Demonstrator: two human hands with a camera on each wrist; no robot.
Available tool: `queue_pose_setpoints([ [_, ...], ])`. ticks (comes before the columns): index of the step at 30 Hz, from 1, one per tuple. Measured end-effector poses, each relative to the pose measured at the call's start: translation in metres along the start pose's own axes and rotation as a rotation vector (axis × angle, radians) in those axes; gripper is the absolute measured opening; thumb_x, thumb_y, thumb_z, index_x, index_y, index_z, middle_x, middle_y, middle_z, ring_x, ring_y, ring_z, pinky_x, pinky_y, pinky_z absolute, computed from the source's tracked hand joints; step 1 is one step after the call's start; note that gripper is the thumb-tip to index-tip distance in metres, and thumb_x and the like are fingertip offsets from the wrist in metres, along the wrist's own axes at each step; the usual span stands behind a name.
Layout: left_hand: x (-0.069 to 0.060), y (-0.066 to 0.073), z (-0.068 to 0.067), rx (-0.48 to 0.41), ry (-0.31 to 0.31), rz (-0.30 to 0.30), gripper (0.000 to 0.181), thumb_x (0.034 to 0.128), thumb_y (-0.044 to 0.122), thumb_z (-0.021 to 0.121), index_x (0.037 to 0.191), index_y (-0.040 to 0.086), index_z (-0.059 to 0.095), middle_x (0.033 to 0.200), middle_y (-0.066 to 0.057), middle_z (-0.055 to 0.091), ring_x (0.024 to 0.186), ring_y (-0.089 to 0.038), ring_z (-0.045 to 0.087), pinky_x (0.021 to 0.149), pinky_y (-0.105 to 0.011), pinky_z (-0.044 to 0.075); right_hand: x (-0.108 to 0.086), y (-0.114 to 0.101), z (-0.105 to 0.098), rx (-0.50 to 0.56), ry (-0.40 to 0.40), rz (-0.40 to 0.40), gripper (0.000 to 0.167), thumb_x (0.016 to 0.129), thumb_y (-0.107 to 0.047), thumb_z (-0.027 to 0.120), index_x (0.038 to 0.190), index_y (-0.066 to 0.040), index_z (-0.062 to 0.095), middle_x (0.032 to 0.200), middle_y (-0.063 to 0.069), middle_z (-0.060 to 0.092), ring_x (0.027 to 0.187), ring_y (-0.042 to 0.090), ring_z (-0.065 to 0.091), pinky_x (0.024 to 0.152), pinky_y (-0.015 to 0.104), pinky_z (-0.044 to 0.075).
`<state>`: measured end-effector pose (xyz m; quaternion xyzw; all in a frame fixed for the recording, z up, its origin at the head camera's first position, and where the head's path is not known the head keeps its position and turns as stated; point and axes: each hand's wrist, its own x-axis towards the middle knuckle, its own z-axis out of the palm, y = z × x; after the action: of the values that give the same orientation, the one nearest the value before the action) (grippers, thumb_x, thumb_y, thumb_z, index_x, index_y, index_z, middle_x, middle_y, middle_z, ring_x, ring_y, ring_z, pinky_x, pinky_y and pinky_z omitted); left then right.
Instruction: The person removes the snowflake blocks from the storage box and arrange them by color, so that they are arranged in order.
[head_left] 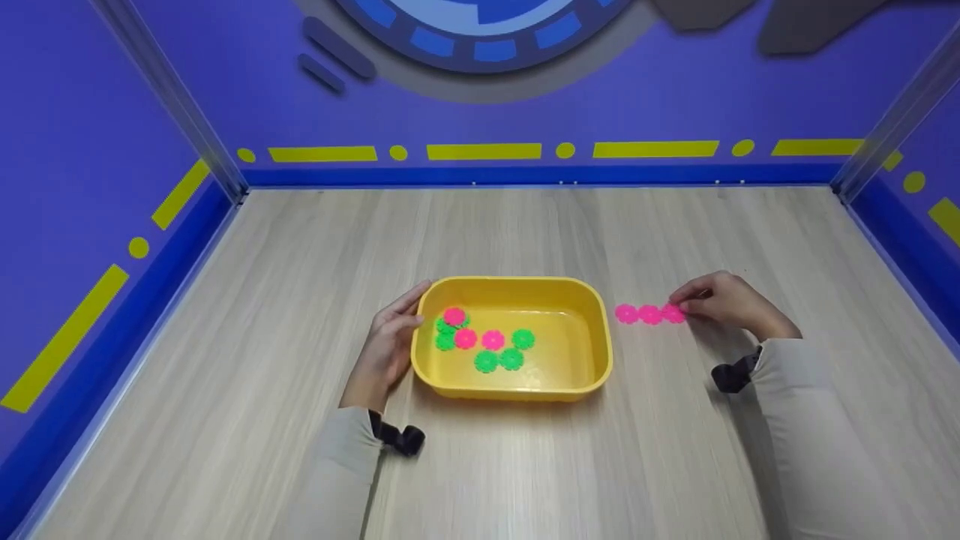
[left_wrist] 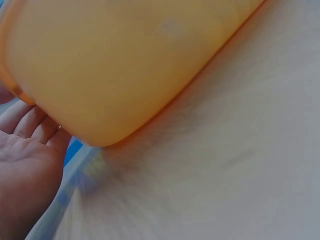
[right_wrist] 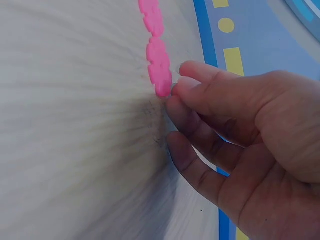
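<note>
Right hand pinches a row of three pink discs beside a yellow basin

The pink row (head_left: pixel 650 314) lies to the right of the basin, level with its far half and apart from the rim. It is three bright pink discs joined end to end in a nearly straight line running left to right. Each is flat and round with a notched, flower-like edge; the right wrist view shows them at a steep slant, as a thin, scalloped strip with a smooth, matte surface. Whether the row touches the tabletop (head_left: pixel 517 472) or is raised a little is hard to tell.

The right hand (head_left: pixel 731 304) grips the row's right-end disc between thumb and forefinger, its other fingers bent beside them.

The left hand (head_left: pixel 386 345) holds the left end of the yellow basin (head_left: pixel 570 352), fingers against the outer wall below the rim and thumb at the rim. The basin is rectangular with rounded corners and a glossy floor. Inside, pink discs (head_left: pixel 493 340) and green discs (head_left: pixel 511 358) of the same notched shape are gathered from the left end to the middle: an overlapping cluster of both colours at the left, and three green ones towards the middle, with a pink one just beside them.
</note>
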<state>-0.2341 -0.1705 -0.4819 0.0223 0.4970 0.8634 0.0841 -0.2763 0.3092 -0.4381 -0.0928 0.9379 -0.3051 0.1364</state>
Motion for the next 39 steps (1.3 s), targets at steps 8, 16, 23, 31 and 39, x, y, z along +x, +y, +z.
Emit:
queue_pose_setpoints([
  [8, 0.001, 0.000, -0.001, 0.013, -0.003, -0.001, 0.061, 0.0852, -0.011, 0.041, 0.146, -0.005, 0.033, 0.155, -0.016, 0.031, 0.144, -0.023, 0.029, 0.116, -0.036, 0.027, 0.000, 0.000, -0.001, 0.009, -0.006, 0.007, 0.022, 0.090, -0.006, 0.061, 0.109, 0.000, 0.071, 0.110, 0.019, 0.069, 0.096, 0.021, 0.058, 0.071, 0.016, 0.046],
  [16, 0.000, 0.001, 0.000, 0.013, -0.004, -0.007, 0.062, 0.0845, -0.010, 0.041, 0.146, -0.004, 0.033, 0.155, -0.015, 0.031, 0.143, -0.023, 0.030, 0.116, -0.036, 0.028, -0.001, 0.001, -0.002, 0.017, -0.003, 0.024, 0.023, 0.090, -0.008, 0.062, 0.110, 0.000, 0.070, 0.111, 0.019, 0.068, 0.095, 0.021, 0.058, 0.072, 0.016, 0.047],
  [23, 0.001, 0.001, 0.000, 0.010, 0.013, -0.009, 0.063, 0.0837, -0.011, 0.042, 0.146, -0.004, 0.034, 0.155, -0.014, 0.033, 0.144, -0.022, 0.030, 0.116, -0.035, 0.028, -0.002, 0.000, -0.003, 0.029, 0.002, 0.040, 0.025, 0.090, -0.012, 0.063, 0.111, -0.001, 0.070, 0.111, 0.019, 0.068, 0.087, 0.017, 0.057, 0.070, 0.018, 0.048],
  [31, 0.000, 0.002, 0.001, 0.010, 0.012, -0.008, 0.063, 0.0841, -0.011, 0.042, 0.146, -0.005, 0.033, 0.156, -0.016, 0.031, 0.143, -0.024, 0.030, 0.116, -0.035, 0.029, -0.004, -0.005, -0.004, 0.025, 0.014, 0.025, 0.027, 0.090, -0.015, 0.063, 0.112, -0.001, 0.069, 0.113, 0.019, 0.067, 0.098, 0.024, 0.059, 0.075, 0.019, 0.049],
  [39, -0.001, 0.001, 0.001, 0.010, -0.004, 0.000, 0.062, 0.0848, -0.010, 0.042, 0.146, -0.005, 0.032, 0.155, -0.017, 0.031, 0.143, -0.024, 0.031, 0.114, -0.034, 0.030, -0.006, -0.015, -0.007, -0.002, 0.030, -0.003, 0.028, 0.091, -0.012, 0.059, 0.114, 0.000, 0.068, 0.115, 0.021, 0.067, 0.104, 0.032, 0.060, 0.090, 0.045, 0.051],
])
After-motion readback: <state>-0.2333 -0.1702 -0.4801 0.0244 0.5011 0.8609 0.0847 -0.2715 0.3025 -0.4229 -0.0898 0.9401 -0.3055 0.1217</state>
